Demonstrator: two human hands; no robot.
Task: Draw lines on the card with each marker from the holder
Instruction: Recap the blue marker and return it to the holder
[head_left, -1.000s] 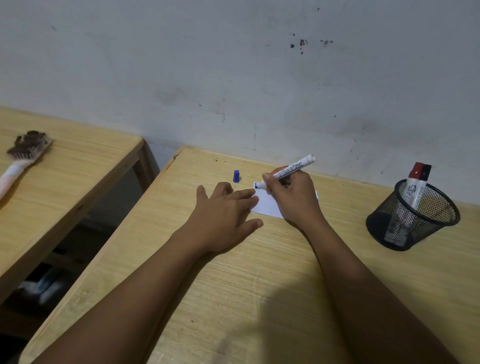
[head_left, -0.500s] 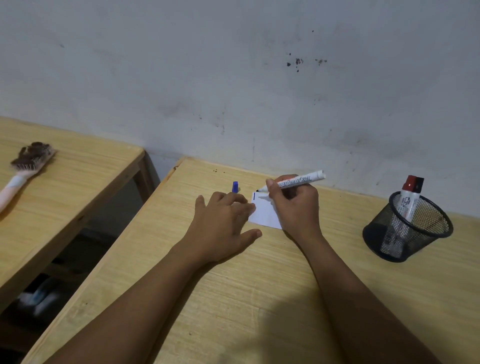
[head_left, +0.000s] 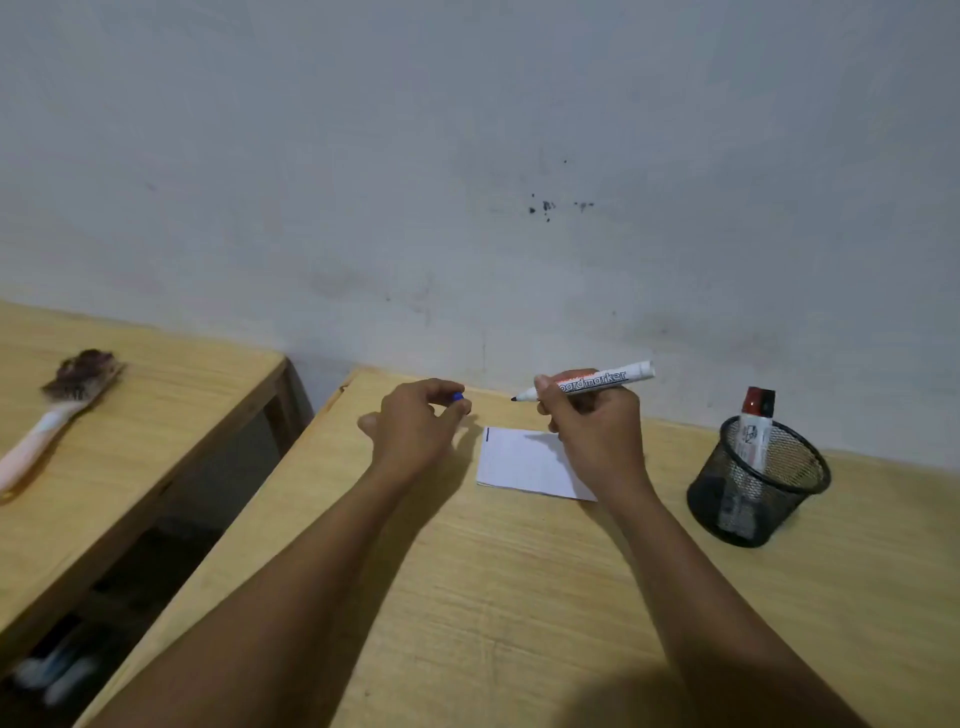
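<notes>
Now right hand (head_left: 597, 431) clenched round an uncapped white marker (head_left: 592, 383), tip raised off the card (head_left: 524, 462), pointing left. Left hand (head_left: 415, 431) fingers (head_left: 460, 410) pinched on the blue cap (head_left: 457, 397), far left of card. Card flat on bench (head_left: 493, 597), one short line at its left edge. Mesh holder (head_left: 756, 488) right, two markers inside.
</notes>
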